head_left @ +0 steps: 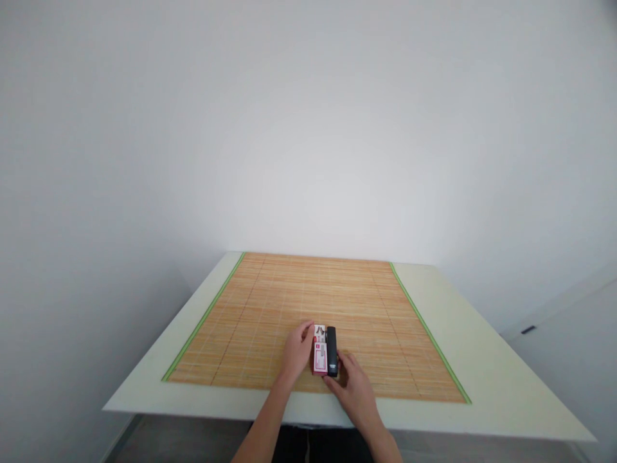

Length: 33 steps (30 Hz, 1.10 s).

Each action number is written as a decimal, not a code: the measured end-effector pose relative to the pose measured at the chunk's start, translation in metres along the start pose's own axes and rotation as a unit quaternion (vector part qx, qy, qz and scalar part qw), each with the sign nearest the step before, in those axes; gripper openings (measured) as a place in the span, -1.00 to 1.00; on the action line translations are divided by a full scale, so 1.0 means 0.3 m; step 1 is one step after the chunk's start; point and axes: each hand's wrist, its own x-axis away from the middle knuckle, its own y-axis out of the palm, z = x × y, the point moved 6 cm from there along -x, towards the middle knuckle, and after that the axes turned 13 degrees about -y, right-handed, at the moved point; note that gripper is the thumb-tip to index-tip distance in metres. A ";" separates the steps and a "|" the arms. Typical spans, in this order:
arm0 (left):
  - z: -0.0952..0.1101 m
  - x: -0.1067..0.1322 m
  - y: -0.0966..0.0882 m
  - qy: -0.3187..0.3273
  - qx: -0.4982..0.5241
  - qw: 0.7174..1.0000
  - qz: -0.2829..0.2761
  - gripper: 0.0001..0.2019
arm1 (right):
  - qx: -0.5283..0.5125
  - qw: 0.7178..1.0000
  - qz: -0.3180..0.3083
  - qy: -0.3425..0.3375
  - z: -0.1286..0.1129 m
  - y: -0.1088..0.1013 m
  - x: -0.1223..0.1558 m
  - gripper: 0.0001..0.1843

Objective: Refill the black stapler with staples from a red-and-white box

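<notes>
A black stapler (332,350) lies lengthwise on the bamboo mat (313,289), near its front edge. Directly left of it are a small white box (320,333) with a dark picture and, nearer me, a pink-and-white box (320,360) with a printed label. My left hand (297,350) is at the left side of the boxes, its curled fingertips against the upper white one. The thumb and fingers of my right hand (354,389) are bent round the near end of the stapler. Parts of the fingers on both hands are hidden.
The mat has green edging (429,334) and lies on a white table (482,360). A pale wall (308,128) stands behind the table and to the left. On the right is a white panel with a dark handle (529,330).
</notes>
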 end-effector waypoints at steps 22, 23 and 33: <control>-0.014 0.239 0.107 -0.092 0.150 0.984 0.028 -0.41 | 0.063 0.997 -0.046 -0.007 -0.039 -0.005 -0.009 -0.50; -0.013 0.240 0.107 -0.093 0.146 0.984 0.028 -0.41 | 0.063 0.997 -0.050 -0.008 -0.038 -0.004 -0.009 -0.52; 0.088 0.260 0.303 -0.109 0.125 0.986 -0.034 -0.37 | 0.078 0.994 -0.080 0.003 0.104 -0.184 -0.001 -0.58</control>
